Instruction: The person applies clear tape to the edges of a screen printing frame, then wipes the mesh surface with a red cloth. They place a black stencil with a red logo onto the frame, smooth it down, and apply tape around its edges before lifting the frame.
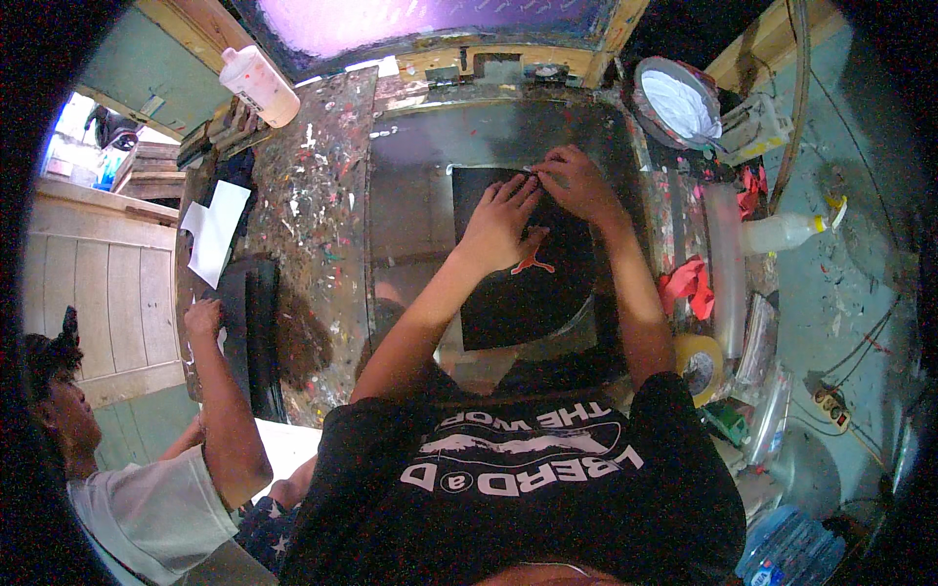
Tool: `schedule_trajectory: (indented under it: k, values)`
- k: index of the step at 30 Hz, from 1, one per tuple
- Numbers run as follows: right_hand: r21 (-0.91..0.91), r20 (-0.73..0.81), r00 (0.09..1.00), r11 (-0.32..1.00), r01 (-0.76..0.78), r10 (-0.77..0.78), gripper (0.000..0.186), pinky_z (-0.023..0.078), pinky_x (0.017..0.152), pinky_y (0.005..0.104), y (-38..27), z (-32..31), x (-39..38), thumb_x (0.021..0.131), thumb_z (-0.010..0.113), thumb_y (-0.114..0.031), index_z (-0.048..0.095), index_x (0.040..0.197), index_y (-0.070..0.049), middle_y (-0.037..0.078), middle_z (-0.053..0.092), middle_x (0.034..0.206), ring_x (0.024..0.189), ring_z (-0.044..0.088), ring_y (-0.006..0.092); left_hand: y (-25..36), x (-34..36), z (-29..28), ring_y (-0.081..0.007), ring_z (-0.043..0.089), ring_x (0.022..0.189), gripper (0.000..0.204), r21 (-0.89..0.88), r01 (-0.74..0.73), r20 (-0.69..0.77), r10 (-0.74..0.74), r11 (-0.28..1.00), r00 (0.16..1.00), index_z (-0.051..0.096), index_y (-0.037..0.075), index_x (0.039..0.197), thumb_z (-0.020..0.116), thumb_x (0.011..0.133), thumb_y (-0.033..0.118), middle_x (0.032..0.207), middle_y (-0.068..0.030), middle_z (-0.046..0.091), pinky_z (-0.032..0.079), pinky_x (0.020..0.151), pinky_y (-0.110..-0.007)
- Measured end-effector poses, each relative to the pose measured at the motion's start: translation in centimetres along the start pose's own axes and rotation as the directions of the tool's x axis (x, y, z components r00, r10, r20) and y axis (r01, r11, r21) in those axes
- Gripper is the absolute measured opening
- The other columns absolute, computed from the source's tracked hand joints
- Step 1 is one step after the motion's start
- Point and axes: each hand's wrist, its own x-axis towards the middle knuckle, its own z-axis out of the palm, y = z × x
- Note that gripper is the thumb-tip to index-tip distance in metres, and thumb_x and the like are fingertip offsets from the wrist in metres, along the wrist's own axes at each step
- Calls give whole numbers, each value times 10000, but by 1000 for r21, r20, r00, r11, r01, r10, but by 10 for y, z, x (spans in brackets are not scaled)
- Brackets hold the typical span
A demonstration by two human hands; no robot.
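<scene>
A black fabric panel (489, 308) with a curved lower right side lies on a dark, smooth board in front of me. A small orange-red animal outline is printed on it, just below my left hand (503, 227). That hand rests flat on the panel's upper part, fingers stretched toward the far edge. My right hand (578, 186) is at the panel's far edge, its fingertips bent and pinched together there. It seems to grip the fabric edge, though the fingers partly hide the contact.
A raised printing screen (430, 24) with purple mesh stands beyond the board (415, 146). A plastic bottle (259, 88) is at far left, a bucket (674, 103) at far right. On the left, a co-worker's hand (203, 317) is beside stacked black pieces (256, 337). Tape (696, 366) lies right.
</scene>
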Motion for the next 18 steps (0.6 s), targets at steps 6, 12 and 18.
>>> schedule_trajectory:
  k: [6, 12, 18]
  values:
    - [-25, 66, 998, 1000, -7, 8, 245, 512, 951, 421, -5, 1, 8, 908, 672, -210, 786, 1094, -98, 134, 663, 1073, 1061, 627, 325, 2, 1, -1, -385, 452, 1409, 614, 6, 16, 19, -16, 1000, 1000, 586, 8, 1370, 689, 896, 386, 1482, -181, 546, 355, 1162, -523]
    - [-38, 74, 997, 999, 1, 2, 254, 518, 939, 418, -4, 0, 9, 908, 670, -221, 788, 1106, -114, 137, 658, 1067, 1046, 633, 325, 0, 0, -1, -381, 460, 1404, 615, 13, -6, -7, 6, 1000, 1000, 590, 19, 1370, 675, 914, 423, 1473, -180, 552, 361, 1158, -512]
    - [-89, 69, 998, 996, -4, 10, 252, 518, 925, 426, 4, -3, -2, 903, 675, -208, 786, 1109, -115, 134, 668, 1057, 1026, 634, 335, 2, 1, 0, -384, 470, 1390, 625, 19, -1, -5, 2, 1000, 1000, 574, 18, 1387, 681, 910, 408, 1504, -175, 530, 377, 1138, -518]
